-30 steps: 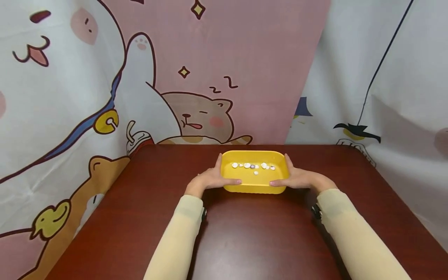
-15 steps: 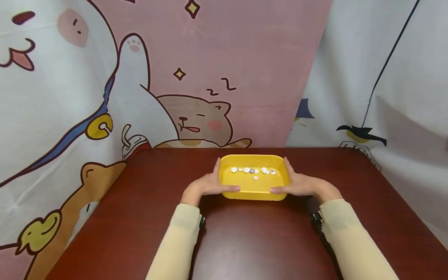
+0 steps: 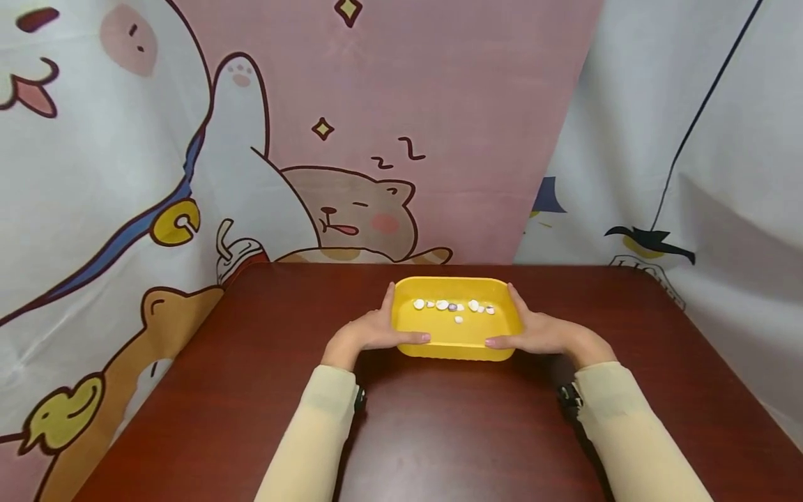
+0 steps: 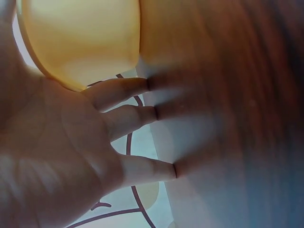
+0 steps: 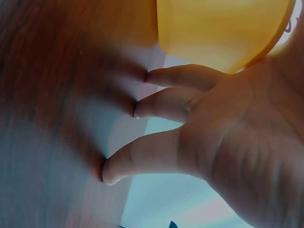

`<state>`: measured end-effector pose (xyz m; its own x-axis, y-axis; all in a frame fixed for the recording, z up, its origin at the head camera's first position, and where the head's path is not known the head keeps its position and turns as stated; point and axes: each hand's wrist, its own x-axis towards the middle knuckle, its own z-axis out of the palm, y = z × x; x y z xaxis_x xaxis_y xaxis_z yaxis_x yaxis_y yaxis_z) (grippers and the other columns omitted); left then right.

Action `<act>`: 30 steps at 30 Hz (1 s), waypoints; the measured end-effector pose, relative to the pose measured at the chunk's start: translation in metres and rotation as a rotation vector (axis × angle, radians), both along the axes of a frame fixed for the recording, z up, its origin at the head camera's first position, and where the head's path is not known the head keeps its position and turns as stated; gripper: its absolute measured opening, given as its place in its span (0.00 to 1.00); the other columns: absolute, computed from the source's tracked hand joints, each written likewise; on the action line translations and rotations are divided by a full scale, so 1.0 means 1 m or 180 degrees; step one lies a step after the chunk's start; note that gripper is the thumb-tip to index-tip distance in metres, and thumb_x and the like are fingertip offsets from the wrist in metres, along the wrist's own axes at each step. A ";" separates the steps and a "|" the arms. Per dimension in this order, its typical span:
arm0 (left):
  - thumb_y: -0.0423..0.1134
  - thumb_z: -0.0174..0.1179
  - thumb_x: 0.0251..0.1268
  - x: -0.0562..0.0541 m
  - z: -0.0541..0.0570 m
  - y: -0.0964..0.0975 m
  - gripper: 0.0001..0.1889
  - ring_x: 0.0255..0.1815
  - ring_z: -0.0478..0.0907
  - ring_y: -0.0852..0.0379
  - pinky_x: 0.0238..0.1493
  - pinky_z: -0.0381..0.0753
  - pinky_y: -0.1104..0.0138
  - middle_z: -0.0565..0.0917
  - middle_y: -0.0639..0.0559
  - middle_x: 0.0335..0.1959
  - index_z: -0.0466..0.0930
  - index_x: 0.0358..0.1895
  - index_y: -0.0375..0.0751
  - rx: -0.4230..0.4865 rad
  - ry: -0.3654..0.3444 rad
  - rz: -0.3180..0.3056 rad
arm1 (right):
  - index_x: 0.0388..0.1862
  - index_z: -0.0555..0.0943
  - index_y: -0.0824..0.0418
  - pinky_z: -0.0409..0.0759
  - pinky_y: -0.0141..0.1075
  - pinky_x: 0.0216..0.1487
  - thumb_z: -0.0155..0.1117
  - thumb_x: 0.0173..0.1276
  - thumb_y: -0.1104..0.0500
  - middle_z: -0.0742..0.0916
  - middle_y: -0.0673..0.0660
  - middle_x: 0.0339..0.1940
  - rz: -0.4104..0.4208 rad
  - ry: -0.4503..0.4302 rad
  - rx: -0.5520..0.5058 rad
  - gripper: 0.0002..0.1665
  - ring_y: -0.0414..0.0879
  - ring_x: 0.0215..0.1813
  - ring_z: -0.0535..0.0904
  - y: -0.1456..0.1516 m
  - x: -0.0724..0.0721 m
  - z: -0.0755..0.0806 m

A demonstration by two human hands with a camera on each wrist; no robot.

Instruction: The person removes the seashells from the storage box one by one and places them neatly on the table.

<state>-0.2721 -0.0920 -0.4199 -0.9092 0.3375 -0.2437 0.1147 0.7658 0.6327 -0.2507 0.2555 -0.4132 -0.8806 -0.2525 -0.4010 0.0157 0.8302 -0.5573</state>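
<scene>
A shallow yellow plastic tray (image 3: 458,352) sits toward the back of the table in the head view. Several small white pieces (image 3: 442,305), one tinted purple, lie in it, mostly in a row; their kind is too small to make out. At the tray's left end is my left hand (image 3: 374,330), its thumb along the front rim and its index finger at the side. My right hand (image 3: 544,332) holds the right end in the same way. In both wrist views, the other fingers (image 4: 147,168) reach down to the tabletop beside the tray wall.
The dark red-brown wooden table (image 3: 464,432) spreads around the tray, its back edge against a cartoon-printed cloth (image 3: 477,139). More white cloth (image 3: 740,209) hangs along the right side. Both forearms wear pale yellow sleeves (image 3: 314,425), with dark bands (image 3: 569,396) at the wrists.
The head view has shifted slightly, so the tray and hands appear a little lower and larger. Both hands keep the same hold at the tray's ends, and the white pieces keep their arrangement.
</scene>
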 end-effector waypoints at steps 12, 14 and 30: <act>0.78 0.69 0.51 0.000 0.001 0.001 0.75 0.60 0.79 0.46 0.70 0.77 0.48 0.80 0.37 0.68 0.23 0.88 0.55 -0.0028 0.0050 0.0005 | 0.86 0.19 0.54 0.65 0.71 0.77 0.66 0.60 0.19 0.61 0.78 0.83 0.0029 0.0061 0.0024 0.85 0.72 0.78 0.66 0.001 -0.001 0.000; 0.79 0.69 0.51 -0.001 0.001 0.002 0.75 0.60 0.80 0.46 0.70 0.77 0.48 0.81 0.37 0.68 0.24 0.88 0.56 -0.0071 0.0073 0.0001 | 0.86 0.19 0.54 0.65 0.71 0.77 0.66 0.60 0.19 0.61 0.79 0.83 0.0014 0.0070 0.0031 0.85 0.72 0.78 0.66 0.002 0.000 0.001; 0.84 0.65 0.48 -0.006 0.007 0.002 0.74 0.65 0.81 0.40 0.69 0.78 0.46 0.79 0.32 0.70 0.23 0.88 0.62 -0.0503 0.0072 -0.0054 | 0.85 0.16 0.56 0.64 0.71 0.78 0.66 0.60 0.19 0.61 0.78 0.84 -0.0014 0.0103 -0.0021 0.87 0.72 0.79 0.67 0.000 0.003 -0.001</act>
